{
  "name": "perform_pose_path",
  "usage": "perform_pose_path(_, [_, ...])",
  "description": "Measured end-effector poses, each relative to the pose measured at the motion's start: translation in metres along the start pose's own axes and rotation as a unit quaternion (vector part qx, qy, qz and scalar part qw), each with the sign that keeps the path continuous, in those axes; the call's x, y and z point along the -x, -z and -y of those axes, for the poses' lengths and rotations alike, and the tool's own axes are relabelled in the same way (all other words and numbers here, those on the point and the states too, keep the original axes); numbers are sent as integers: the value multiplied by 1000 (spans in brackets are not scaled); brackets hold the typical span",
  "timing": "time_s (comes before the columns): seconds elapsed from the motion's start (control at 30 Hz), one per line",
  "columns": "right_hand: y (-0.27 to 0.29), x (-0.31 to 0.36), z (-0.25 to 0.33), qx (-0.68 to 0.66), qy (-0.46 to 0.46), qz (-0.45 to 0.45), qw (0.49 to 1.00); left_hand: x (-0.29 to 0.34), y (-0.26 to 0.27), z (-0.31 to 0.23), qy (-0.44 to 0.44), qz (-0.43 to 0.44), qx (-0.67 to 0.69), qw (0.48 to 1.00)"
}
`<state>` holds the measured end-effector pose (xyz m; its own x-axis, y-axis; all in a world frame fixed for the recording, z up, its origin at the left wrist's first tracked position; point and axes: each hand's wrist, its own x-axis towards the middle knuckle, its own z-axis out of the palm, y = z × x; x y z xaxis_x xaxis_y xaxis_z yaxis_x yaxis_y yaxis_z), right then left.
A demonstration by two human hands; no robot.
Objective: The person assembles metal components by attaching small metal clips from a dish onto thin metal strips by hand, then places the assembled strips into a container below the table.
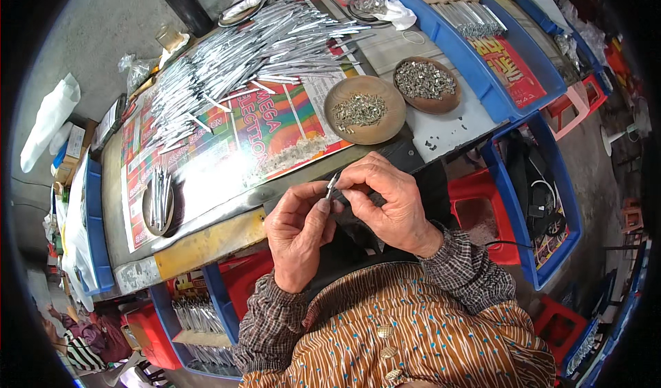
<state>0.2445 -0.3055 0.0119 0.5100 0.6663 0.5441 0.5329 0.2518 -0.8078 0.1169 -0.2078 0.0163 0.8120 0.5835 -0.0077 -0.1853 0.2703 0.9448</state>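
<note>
Close together at the table's near edge, my left hand (297, 233) and my right hand (391, 198) both pinch a thin silvery metal piece (332, 184) between thumb and fingertips. Its lower part is hidden by my fingers. Just beyond my hands stands a round wooden bowl (392, 118) holding small brass-coloured parts (361, 110). Right of it, a second brown bowl (452, 104) holds small silvery metal bits (423, 79). A wide heap of slim silvery rods (234, 54) covers the far left of the table. Several rods lie in a small dark dish (169, 209) at the left.
Printed red sheeting (275, 123) covers part of the table. Blue trays (485, 78) stand at the far right; one holds bundled rods (469, 17). A lower blue crate (537, 264) and a red stool (482, 212) are right of me. A black cylinder (184, 6) stands at the back left.
</note>
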Motion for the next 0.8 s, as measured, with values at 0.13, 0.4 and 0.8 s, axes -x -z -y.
perform_pose_path(0.13, [-2,3,1,-33,-17,-8,999,2,-3,4,-2,3,7,1000])
perform_pose_path(0.4, [-3,6,3,-55,-67,-18,996,4,-3,5,-9,-3,-10,1000])
perform_pose_path(0.8, [-4,9,1,-43,-65,-16,997,7,-10,7,-46,-38,-91,994])
